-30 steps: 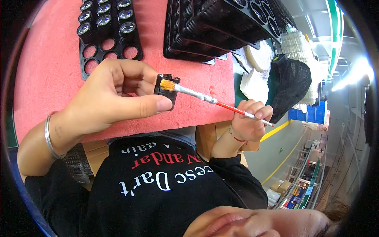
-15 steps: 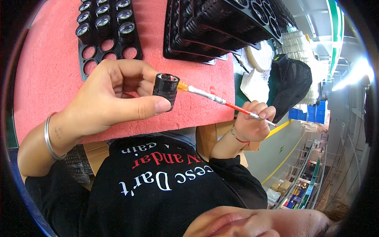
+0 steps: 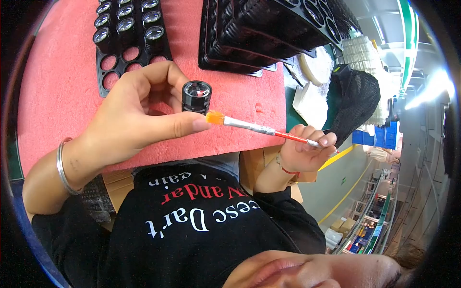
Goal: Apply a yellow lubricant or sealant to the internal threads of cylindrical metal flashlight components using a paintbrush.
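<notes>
Between the thumb and fingers of my left hand [image 3: 127,117] is a short black cylinder [image 3: 196,103], upright, with a clear lens at its top end. My right hand [image 3: 307,149] is closed around the handle end of a thin brush [image 3: 249,126] with a red handle, silver wrapping and orange bristles. The bristles are beside the cylinder's lower side, close to my left thumb tip; whether they touch it I cannot tell. Beyond my left hand lies a black tray [image 3: 120,65] with round holes, several of them filled with similar lens-topped cylinders [image 3: 154,36].
Pink foam [image 3: 62,81] covers the work surface. Stacked black trays [image 3: 235,48] rise at the far middle. Right of the foam are white sheets [image 3: 311,106] and a black mesh item [image 3: 359,98]. A cardboard box [image 3: 253,168] sits below the foam's near edge; blue bins [image 3: 384,138] stand farther right.
The cylinder has been turned over in my left hand: its hollow end faced up before, now the lens does. The bristles have moved from near its rim to its lower side.
</notes>
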`<state>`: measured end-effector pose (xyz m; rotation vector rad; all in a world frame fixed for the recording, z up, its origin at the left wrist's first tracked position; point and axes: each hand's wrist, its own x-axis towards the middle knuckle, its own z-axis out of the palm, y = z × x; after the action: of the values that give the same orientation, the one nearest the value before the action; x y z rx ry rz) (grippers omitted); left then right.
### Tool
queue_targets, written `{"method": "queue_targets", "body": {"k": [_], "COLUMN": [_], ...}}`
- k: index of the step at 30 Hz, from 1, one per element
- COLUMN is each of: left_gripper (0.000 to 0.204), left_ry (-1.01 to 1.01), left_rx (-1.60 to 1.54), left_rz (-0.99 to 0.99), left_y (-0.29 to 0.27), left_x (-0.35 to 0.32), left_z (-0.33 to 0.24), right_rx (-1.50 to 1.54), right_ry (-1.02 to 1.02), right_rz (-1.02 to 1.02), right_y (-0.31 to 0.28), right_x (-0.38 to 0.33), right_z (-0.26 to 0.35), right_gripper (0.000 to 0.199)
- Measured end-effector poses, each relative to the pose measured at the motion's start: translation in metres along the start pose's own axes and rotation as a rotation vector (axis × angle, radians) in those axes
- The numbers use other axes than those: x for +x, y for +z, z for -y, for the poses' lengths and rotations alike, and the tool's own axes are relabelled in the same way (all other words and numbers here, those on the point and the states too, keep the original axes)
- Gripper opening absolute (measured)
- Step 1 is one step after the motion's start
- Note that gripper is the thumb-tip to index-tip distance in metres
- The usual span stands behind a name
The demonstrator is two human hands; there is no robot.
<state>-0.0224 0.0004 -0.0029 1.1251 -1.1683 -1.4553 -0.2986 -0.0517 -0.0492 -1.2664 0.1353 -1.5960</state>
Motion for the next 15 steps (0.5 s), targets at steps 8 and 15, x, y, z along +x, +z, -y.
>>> {"method": "queue_targets", "body": {"k": [8,15], "left_gripper": [0.031,0.026], "left_ry": [0.023,0.034], "left_rx": [0.022,-0.004], "left_rz": [-0.007,-0.001], "left_y": [0.0008,0.0005], "left_x": [0.0003,0.0005], "left_z": [0.0012,0.0012], "right_rx": [-0.084,-0.172], "right_ry": [-0.01,-0.039], "right_rz": [-0.023,-0.022], "right_y": [0.0043,0.0038], "right_x": [0.0003,0.0009], "right_z": [-0.0023,-0.0031], "right_gripper": [0.028,0.026]}}
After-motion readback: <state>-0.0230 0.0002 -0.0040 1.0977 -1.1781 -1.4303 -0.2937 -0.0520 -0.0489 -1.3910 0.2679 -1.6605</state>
